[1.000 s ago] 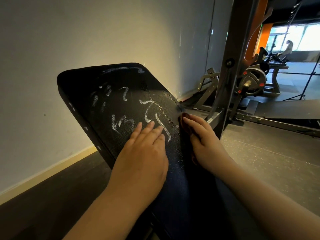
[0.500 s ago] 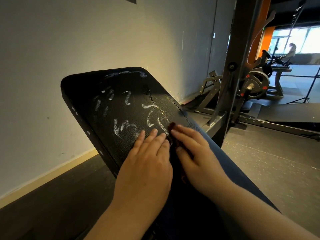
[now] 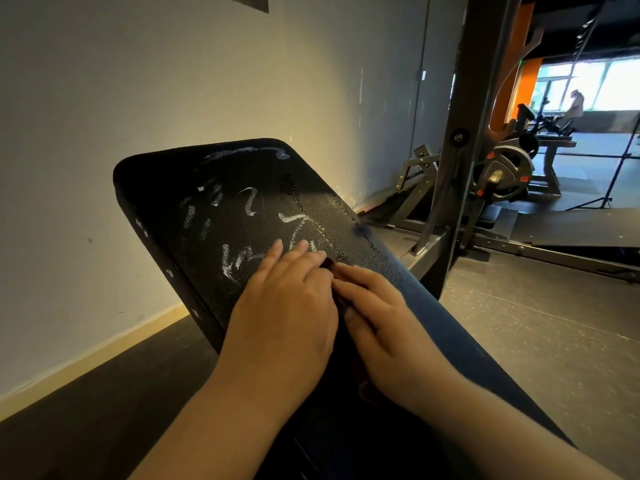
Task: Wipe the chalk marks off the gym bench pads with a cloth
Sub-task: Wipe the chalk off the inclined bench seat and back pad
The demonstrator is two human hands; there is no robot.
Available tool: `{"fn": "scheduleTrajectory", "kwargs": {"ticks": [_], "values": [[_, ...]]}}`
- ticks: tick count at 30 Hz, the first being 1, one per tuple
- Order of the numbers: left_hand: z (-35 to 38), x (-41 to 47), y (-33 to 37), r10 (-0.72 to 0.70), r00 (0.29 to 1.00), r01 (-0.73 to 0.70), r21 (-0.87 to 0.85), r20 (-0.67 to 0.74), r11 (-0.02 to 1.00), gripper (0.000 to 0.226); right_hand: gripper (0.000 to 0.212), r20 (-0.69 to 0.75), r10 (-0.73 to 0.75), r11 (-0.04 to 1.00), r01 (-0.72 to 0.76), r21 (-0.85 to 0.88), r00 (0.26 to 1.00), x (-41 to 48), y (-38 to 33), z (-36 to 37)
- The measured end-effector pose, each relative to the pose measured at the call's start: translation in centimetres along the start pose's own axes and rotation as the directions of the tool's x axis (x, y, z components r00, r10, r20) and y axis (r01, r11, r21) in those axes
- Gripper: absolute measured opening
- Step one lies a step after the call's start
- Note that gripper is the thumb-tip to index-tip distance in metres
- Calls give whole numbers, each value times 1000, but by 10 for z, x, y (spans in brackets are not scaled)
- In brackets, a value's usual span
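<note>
Fingers (image 3: pixel 294 259) of the left hand (image 3: pixel 284 317) lie straight and flat on the pad (image 3: pixel 166 188), centre frame, holding nothing. Right hand (image 3: pixel 381 327), touching it on the right, presses straight fingers (image 3: pixel 353 273) onto a dark red cloth (image 3: pixel 329 263), mostly hidden beneath. Chalk marks (image 3: pixel 249 202) remain across the pad's upper half, above both hands. Wall (image 3: pixel 138 81) behind, upper left.

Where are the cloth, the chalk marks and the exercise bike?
cloth (image 3: pixel 329 263): head view, the dark red bit between left hand (image 3: pixel 284 327) and right hand (image 3: pixel 381 327).
chalk marks (image 3: pixel 250 201): head view, a white squiggle on the bench pad (image 3: pixel 156 188).
exercise bike (image 3: pixel 509 173): head view, its round flywheel at the right.
</note>
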State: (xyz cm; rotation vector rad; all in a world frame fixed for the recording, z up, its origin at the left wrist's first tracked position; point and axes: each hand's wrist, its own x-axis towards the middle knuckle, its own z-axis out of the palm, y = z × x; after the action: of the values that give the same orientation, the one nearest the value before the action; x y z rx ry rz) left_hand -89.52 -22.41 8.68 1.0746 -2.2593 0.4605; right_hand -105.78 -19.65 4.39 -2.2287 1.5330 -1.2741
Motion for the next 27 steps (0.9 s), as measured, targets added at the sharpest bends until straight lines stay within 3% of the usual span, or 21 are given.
{"fn": "scheduleTrajectory", "kwargs": {"ticks": [6,12,17,24,27], "values": [[10,-4,1,2,1000,-2,33,4,999,34,42,-248,230,973,-216,83,941,27,19,0],[13,-5,1,12,1000,-11,58,-13,998,30,47,-50,63,998,-63,-3,997,5,2,0],[9,-8,1,10,1000,-10,28,2,1000,35,45,-212,225,974,-227,16,951,24,14,-1],[-1,-25,-3,14,999,-12,-56,43,998,38,49,5,48,998,-47,-27,999,-2,0,-3],[-5,-27,-14,-19,999,22,-70,46,997,44,47,-148,159,987,-160,1,976,15,10,-5]]}}
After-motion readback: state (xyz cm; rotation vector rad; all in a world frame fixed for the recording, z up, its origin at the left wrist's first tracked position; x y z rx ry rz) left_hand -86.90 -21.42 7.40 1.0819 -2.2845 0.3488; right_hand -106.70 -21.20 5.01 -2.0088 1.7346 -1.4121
